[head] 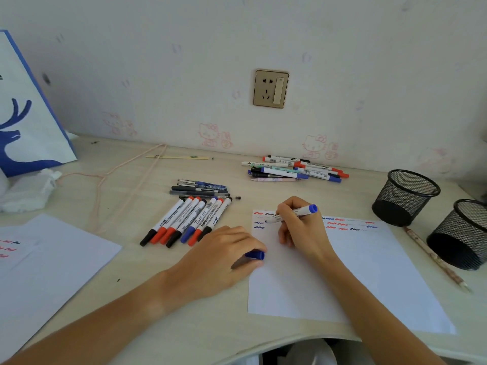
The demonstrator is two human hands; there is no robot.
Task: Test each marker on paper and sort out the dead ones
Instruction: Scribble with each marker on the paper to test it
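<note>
My right hand [300,227] grips a white marker with a blue end [303,211], its tip down on the white test paper [369,272] beside rows of red, blue and black squiggles. My left hand [224,255] rests at the paper's left edge and holds the blue cap [255,255]. A row of several capped whiteboard markers [187,222] lies left of the paper, with a bundle of pens [200,189] behind them. Another pile of markers and pens [295,169] lies near the wall.
Two black mesh pen cups [405,196] [461,235] lie on their sides at the right, a pencil [434,256] in front of them. A second sheet with squiggles [52,259] lies at the left, behind it a blue-and-white bag [29,114] and a pink cord [118,177].
</note>
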